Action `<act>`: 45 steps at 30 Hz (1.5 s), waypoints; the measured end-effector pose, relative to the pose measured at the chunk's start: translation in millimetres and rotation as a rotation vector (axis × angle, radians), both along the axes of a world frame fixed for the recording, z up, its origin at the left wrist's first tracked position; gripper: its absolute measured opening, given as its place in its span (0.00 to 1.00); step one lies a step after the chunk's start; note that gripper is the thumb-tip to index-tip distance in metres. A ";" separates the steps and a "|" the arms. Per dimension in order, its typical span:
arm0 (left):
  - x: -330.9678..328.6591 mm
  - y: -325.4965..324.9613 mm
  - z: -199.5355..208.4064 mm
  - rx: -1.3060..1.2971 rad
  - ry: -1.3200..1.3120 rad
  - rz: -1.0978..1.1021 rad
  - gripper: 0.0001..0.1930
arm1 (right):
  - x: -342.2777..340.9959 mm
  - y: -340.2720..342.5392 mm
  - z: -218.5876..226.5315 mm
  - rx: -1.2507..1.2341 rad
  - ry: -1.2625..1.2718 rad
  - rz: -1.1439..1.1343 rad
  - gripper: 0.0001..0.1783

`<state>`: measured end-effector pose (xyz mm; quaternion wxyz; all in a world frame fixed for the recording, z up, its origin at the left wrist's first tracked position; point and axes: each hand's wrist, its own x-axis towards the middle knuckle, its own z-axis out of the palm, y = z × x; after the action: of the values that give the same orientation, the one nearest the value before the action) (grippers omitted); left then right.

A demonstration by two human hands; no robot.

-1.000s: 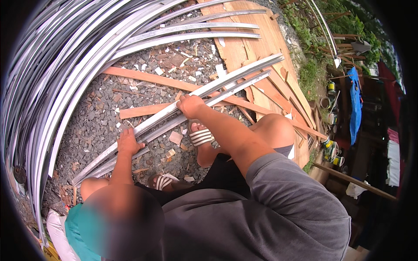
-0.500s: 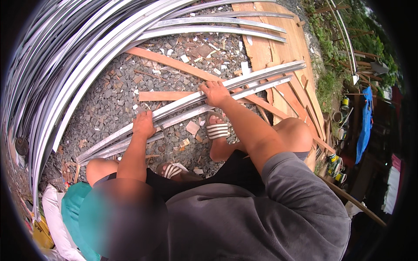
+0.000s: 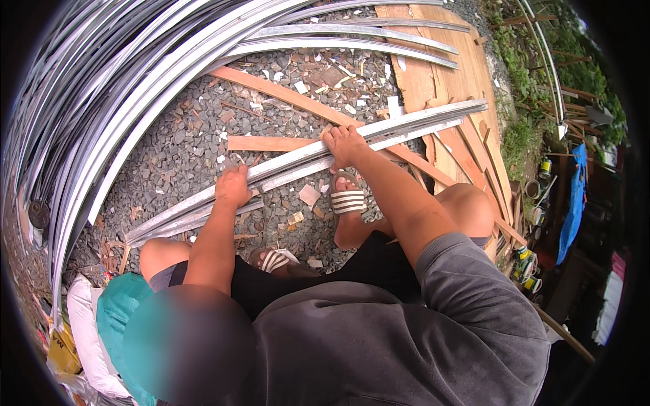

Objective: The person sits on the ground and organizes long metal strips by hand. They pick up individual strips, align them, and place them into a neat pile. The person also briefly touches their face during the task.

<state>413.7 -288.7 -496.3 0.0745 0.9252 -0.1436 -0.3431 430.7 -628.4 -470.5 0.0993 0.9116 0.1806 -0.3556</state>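
Currently, your left hand [image 3: 233,186] and right hand [image 3: 345,147] are both wrapped over the metal bars [image 3: 288,159], which stretch between them and out past each; a wooden strip [image 3: 264,143] lies just beyond your hands.

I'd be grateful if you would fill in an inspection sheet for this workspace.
Surface: loose grey gravel, with a pale brown plywood sheet on the far right.
Job's things: long silver metal channels lying slantwise, right ends above the plywood.
Clutter: reddish-brown wooden strips and a pale square scrap.
Hands: left hand on the channels, grip unclear; right hand grasps them.
Cables: nothing seen.
Surroundings: large pile of long grey metal strips at left; green grass and hanging blue sheet at right.
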 end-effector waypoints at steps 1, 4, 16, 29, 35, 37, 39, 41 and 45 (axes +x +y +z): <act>-0.1 -0.1 0.9 0.009 -0.008 0.003 0.27 | -2.4 -0.5 -1.6 -0.020 0.002 0.008 0.50; 0.4 -1.7 3.7 0.015 -0.019 0.024 0.28 | -3.3 -0.6 -6.3 0.023 -0.030 -0.041 0.47; 7.4 -4.7 17.1 0.014 0.119 0.069 0.24 | 6.7 -2.5 -6.0 0.149 0.059 -0.038 0.37; -4.5 4.4 -7.2 0.079 0.046 0.033 0.26 | -29.9 3.6 -16.3 0.204 -0.144 -0.162 0.42; -8.6 4.6 -5.0 0.087 -0.007 -0.006 0.27 | -34.2 -13.4 -15.6 0.090 -0.116 -0.226 0.44; -9.6 3.1 -6.0 0.114 -0.011 -0.037 0.29 | -32.7 -14.6 -16.2 0.105 -0.122 -0.232 0.36; -10.1 0.7 -8.0 0.152 -0.010 -0.053 0.32 | -30.6 -15.2 -17.1 0.110 -0.128 -0.224 0.31; -11.0 -2.7 -10.3 0.132 0.011 -0.049 0.34 | -29.8 -14.8 -18.3 0.104 -0.108 -0.213 0.29; -12.1 -7.7 -9.1 0.081 0.033 -0.100 0.39 | -33.2 -9.4 -22.9 0.035 -0.173 -0.154 0.29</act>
<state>401.6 -296.5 -505.4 0.0221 0.9134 -0.1744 -0.3672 397.5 -637.8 -493.4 0.0709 0.9516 0.1069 -0.2792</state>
